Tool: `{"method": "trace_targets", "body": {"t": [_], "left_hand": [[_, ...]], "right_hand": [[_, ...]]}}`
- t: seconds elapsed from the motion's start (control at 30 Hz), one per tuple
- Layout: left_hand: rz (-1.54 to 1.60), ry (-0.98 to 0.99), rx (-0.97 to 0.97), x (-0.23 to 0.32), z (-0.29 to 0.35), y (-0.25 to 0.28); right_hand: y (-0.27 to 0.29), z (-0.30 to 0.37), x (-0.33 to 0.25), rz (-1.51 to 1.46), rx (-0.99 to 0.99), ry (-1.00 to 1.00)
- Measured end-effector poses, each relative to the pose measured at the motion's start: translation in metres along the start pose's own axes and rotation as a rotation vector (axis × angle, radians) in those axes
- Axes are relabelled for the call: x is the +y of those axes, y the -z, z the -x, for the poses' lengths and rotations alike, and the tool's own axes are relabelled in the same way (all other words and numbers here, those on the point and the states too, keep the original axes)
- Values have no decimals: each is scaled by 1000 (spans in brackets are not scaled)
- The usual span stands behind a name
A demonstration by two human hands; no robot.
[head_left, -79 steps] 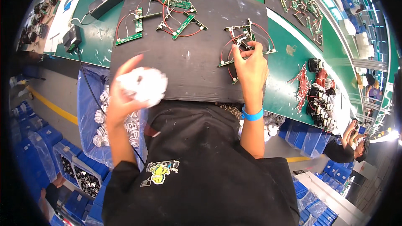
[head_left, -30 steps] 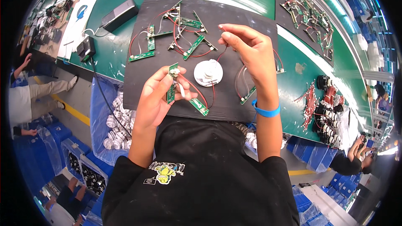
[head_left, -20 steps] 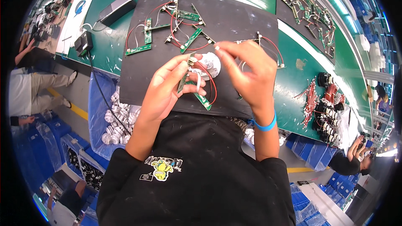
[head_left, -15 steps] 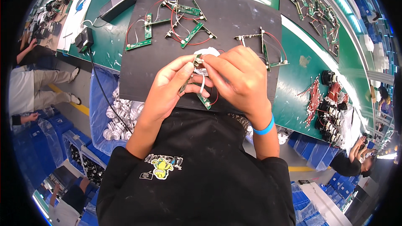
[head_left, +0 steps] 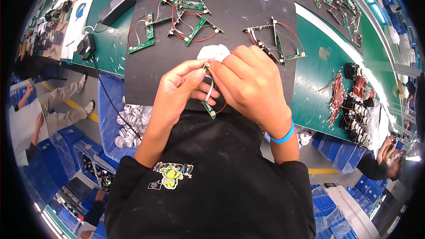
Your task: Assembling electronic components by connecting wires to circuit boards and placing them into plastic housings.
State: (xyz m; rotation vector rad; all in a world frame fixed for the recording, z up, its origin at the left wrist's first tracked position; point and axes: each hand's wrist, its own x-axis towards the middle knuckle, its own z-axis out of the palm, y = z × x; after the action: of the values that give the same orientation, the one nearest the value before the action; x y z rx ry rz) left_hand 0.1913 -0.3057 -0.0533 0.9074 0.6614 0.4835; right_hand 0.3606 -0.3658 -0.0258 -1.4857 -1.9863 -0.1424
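Note:
Between thumb and fingers, my left hand (head_left: 177, 89) grips a small green circuit board (head_left: 206, 66), of which only the upper end shows. My right hand (head_left: 251, 86) is closed in a pinch against that same end; its fingertips hide whatever they hold. From there a flat white cable (head_left: 210, 90) runs down across my left fingers. Below them hangs another green board (head_left: 208, 110), with a red wire curving beside it toward my right hand. Just beyond my fingertips, a white round part (head_left: 213, 52) lies on the black mat (head_left: 248, 9).
Wired board sets (head_left: 195, 28) lie at the mat's far left, another (head_left: 276, 40) at its right. To the right are red wires (head_left: 337, 97) and black-and-white parts (head_left: 357, 115). A blue-lined bin (head_left: 110, 119) holds white parts; a black cord (head_left: 104, 90) hangs over it. A black box (head_left: 117, 6) stands far left.
My right hand has rolled slightly and drawn closer over the board end, with both hands still together. The white round part shows more fully beyond them. The view has shifted a little.

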Motion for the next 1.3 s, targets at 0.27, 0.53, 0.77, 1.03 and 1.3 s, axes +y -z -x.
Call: {"method": "trace_targets", "body": {"t": [0.27, 0.53, 0.77, 1.03, 1.3], "left_hand": [[-67, 124, -96, 15, 16, 16], [-169, 269, -189, 16, 15, 23], [-75, 246, -200, 10, 11, 28], [324, 73, -55, 12, -2, 19], [653, 100, -46, 6, -8, 29]], "right_hand": [[-2, 14, -2, -348, -32, -139], [-4, 21, -1, -423, -152, -125], [-4, 16, 0, -349, -26, -146], [-52, 62, -52, -1064, 33, -1269], [-31, 84, -36, -1001, 373, -1115]]}}
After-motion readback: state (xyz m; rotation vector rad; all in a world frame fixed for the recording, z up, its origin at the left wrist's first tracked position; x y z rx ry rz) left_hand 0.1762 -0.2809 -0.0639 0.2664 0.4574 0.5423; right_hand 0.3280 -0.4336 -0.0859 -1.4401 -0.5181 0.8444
